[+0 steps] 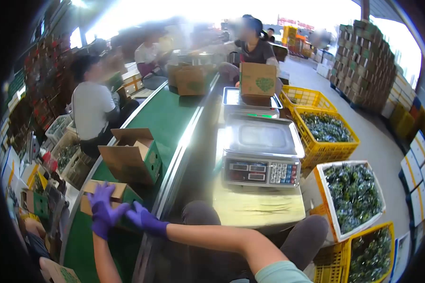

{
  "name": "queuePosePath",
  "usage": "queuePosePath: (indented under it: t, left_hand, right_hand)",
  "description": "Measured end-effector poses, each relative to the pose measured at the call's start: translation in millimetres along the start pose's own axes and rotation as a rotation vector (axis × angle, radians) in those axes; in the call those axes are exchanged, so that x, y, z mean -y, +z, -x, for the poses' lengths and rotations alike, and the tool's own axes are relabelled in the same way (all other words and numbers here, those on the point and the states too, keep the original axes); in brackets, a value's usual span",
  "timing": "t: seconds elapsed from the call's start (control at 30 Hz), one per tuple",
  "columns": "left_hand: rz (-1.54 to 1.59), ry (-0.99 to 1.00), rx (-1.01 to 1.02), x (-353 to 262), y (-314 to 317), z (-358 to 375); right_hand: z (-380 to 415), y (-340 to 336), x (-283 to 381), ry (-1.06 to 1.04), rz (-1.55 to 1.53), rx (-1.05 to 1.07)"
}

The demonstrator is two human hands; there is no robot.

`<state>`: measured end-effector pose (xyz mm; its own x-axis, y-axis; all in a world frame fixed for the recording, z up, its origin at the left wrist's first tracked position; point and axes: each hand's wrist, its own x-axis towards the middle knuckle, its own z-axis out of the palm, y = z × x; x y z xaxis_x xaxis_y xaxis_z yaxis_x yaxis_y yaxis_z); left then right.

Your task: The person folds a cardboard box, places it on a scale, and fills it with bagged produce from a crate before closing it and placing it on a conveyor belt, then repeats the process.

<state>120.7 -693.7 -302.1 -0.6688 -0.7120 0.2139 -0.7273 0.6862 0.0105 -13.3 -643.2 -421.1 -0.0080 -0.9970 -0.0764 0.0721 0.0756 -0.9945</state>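
Observation:
Both my hands wear purple gloves and are at a small brown-and-green cardboard box on the green conveyor belt. My left hand lies over the box's near side with its fingers spread. Close beside it, my right hand reaches in from the right, fingers stretched toward the box's near corner and thumb raised. Just beyond stands another cardboard box with its flaps up.
A digital scale stands on a yellowish table to my right. Yellow crates and a white foam box hold dark green wrapped produce. Farther along are a box on the belt and seated people. Stacked cartons rise behind.

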Motion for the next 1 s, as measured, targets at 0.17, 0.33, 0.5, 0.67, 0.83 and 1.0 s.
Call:
queuePosePath:
  t: [0.17,0.33,0.5,0.67,0.83,1.0]
  left_hand:
    - [0.147,-0.038,-0.040,15.7,10.0,-11.0]
    - [-0.164,-0.131,0.079,-39.6,-22.9,-27.6]
    - [0.049,0.397,-0.389,-149.2,-21.2,-58.0]
    - [0.339,1.068,-0.196,-328.8,11.8,-84.9]
    - [0.388,1.582,-0.039,-442.5,61.8,-79.4]
    - [0.482,1.617,0.101,-454.4,97.3,-76.2]
  right_hand:
    - [105.4,-80.6,70.7,-0.124,0.051,0.254]
    - [230.5,-258.3,96.4,-0.319,0.473,-0.412]
    - [396.4,-428.2,26.0,-0.307,0.283,-1.269]
    - [468.6,-498.7,-136.9,0.524,0.417,-1.073]
    - [430.4,-482.7,-209.1,0.359,0.038,-0.987]
    - [444.2,-470.7,-172.1,0.460,0.160,-0.945]
